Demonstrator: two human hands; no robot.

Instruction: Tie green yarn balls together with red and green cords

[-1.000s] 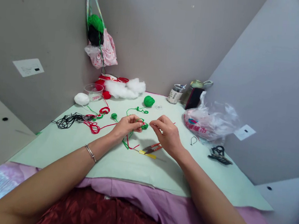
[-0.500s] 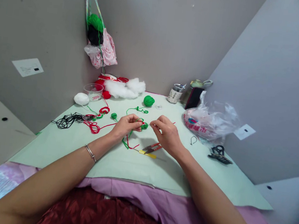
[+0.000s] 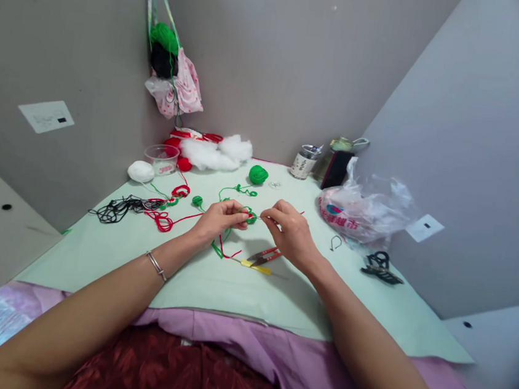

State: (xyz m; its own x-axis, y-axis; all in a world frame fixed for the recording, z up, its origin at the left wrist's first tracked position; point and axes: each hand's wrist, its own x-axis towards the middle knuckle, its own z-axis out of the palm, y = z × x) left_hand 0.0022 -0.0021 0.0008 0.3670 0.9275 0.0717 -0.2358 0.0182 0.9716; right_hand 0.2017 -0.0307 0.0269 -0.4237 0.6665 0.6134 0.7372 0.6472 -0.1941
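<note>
My left hand (image 3: 225, 218) pinches a small green and red crochet piece (image 3: 251, 218) between thumb and fingers. Facing it, my right hand (image 3: 289, 227) is closed on a thin crochet hook (image 3: 260, 217), whose tip reaches the piece's edge; a red end shows past the knuckles. Red yarn (image 3: 187, 218) and green yarn run out from under my left hand. On the table below lie red-handled thread snips (image 3: 266, 258), partly behind my right hand, and a yellow-handled tool (image 3: 258, 268) with a thin metal shaft.
A green yarn ball (image 3: 258, 174) and white stuffing (image 3: 217, 153) are at the back. Tangled black yarn (image 3: 123, 208), a clear tub (image 3: 161, 159) and a white ball (image 3: 141, 171) sit left. Rightward are a can (image 3: 303, 164), a phone (image 3: 337, 170), a plastic bag (image 3: 364, 212) and a black hair claw (image 3: 381, 269).
The crochet piece has turned slightly in my left fingers, so its red part shows a little differently. Both hands keep nearly the same place and grip.
</note>
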